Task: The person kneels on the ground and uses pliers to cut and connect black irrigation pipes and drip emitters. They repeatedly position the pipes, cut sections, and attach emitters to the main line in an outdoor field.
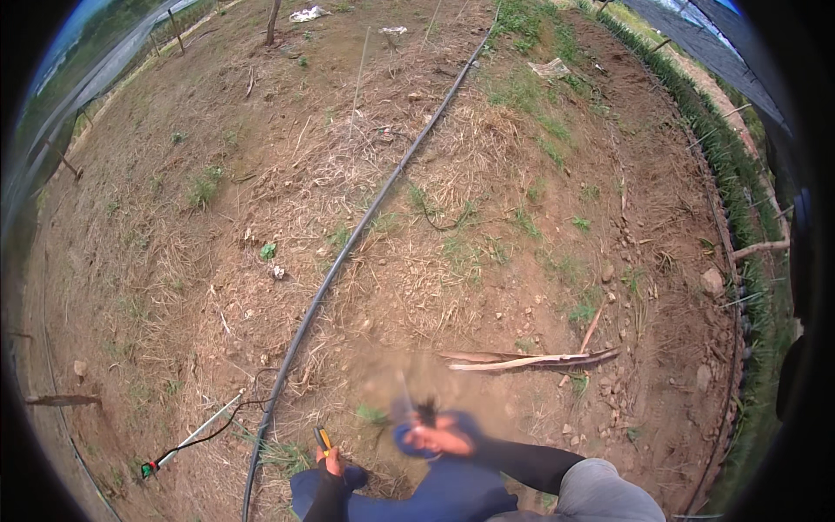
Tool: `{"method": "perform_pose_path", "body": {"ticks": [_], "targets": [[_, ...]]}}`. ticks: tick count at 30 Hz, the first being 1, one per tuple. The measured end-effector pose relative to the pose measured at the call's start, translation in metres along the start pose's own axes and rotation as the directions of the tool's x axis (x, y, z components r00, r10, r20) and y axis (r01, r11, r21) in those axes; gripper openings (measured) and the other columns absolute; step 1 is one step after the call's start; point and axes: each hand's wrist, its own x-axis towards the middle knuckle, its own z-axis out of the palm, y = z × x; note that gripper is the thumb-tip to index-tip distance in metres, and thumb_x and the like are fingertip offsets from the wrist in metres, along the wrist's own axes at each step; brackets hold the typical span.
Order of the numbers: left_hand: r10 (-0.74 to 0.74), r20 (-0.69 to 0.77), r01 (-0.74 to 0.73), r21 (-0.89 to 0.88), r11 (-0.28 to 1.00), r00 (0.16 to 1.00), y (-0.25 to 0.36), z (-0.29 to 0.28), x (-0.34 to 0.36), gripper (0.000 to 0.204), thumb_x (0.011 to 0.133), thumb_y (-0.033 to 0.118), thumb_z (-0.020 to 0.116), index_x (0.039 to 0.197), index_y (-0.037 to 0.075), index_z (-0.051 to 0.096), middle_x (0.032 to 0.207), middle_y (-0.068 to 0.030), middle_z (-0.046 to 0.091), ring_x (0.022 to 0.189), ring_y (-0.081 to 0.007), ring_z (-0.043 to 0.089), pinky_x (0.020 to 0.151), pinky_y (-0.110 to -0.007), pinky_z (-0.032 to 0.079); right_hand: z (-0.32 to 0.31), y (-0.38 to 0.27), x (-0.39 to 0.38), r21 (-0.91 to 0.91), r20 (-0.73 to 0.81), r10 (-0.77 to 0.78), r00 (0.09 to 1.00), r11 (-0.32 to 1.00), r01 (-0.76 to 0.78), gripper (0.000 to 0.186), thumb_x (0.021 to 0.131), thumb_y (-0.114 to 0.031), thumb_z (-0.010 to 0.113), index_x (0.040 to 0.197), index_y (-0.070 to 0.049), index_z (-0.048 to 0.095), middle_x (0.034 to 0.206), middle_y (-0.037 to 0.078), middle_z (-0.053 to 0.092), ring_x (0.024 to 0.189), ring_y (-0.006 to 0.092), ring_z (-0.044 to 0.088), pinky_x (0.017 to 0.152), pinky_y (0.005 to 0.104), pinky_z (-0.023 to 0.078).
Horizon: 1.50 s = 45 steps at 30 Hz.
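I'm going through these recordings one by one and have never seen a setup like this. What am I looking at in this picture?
There is no machine here: a person works with two bare hands. The one picture comes from a wide fisheye camera worn on the head, looking down, so straight edges bend near its dark round rim.

The left hand, at the lower edge, holds a yellow-and-black tool; its exact kind is unclear. The right hand is blurred, with something dark at its fingers that I cannot make out.

On the bare, straw-strewn soil a long black hose runs away from the person. Split wood lies to its right, a thin white stake to its left.
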Motion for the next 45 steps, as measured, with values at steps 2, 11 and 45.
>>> {"method": "perform_pose_path", "body": {"ticks": [2, 11, 45], "targets": [[-0.179, 0.012, 0.18, -0.106, 0.978, 0.984, 0.047, 0.013, -0.052, 0.015, 0.084, 0.022, 0.057, 0.083, 0.015, 0.044, 0.057, 0.0005, 0.039, 0.038, -0.0102, 0.033, 0.034, -0.027, 0.026, -0.026, -0.008, -0.074, -0.047, -0.076, 0.04, 0.996, 0.998, -0.043, 0.027, 0.099, -0.028, 0.047, 0.102, -0.007, 0.063, 0.075, 0.001, 0.06, 0.056, 0.004, 0.049, 0.047, 0.0176, 0.038], [-0.088, -0.044, 0.094, 0.151, 0.984, 0.995, 0.238, 0.102, -0.147, 0.018, 0.087, 0.022, 0.055, 0.078, 0.017, 0.04, 0.053, 0.0024, 0.035, 0.035, -0.0095, 0.028, 0.032, -0.027, 0.02, -0.064, -0.06, -0.268, 0.105, -0.323, -0.084, 0.943, 0.987, 0.124, 0.042, 0.1, -0.039, 0.041, 0.099, -0.001, 0.058, 0.062, -0.004, 0.044, 0.052, 0.0043, 0.037, 0.047, 0.0212, 0.029], [0.025, 0.0, -0.024, 0.327, 0.945, 1.0, 0.471, 0.665, 0.135, 0.016, 0.082, 0.02, 0.065, 0.085, 0.012, 0.052, 0.053, 0.005, 0.041, 0.038, -0.0067, 0.035, 0.033, -0.025, 0.026, -0.6, -0.552, -0.14, -0.016, -0.488, -0.209, 0.848, 0.973, 0.23, 0.036, 0.094, -0.041, 0.053, 0.09, -0.005, 0.058, 0.059, -0.003, 0.047, 0.042, 0.0036, 0.034, 0.038, 0.0215, 0.022]]}}
